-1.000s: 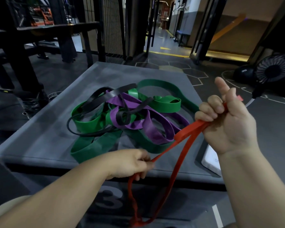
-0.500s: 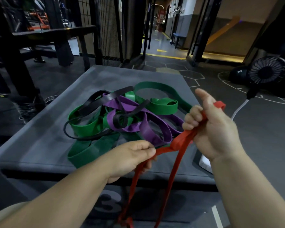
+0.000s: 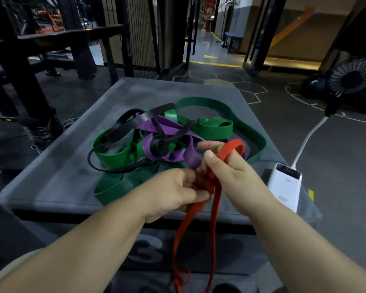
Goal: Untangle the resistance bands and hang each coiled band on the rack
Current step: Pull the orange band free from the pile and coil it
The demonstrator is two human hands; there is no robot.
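Observation:
A red band [image 3: 216, 210] runs through both my hands, over the near edge of a grey padded box [image 3: 57, 172]. My right hand [image 3: 230, 172] holds the band with a red loop wrapped over its fingers. My left hand [image 3: 178, 191] pinches the band just below that. The red band's long ends hang down in front of the box. Behind my hands lies a tangle of wide green bands [image 3: 114, 155], a purple band [image 3: 169, 127] and a thin black band [image 3: 123, 127]. No rack for hanging is clearly in view.
A white power bank [image 3: 284, 185] lies on the box's right corner, with a white cable [image 3: 309, 136] running to a black fan [image 3: 353, 79] on the floor. Dark gym frames [image 3: 76, 45] stand at the back left. A dark ball [image 3: 314, 85] sits beside the fan.
My right hand has dropped and moved left, close to my left hand, and the red band now loops over its fingers. The tangle on the box has not moved.

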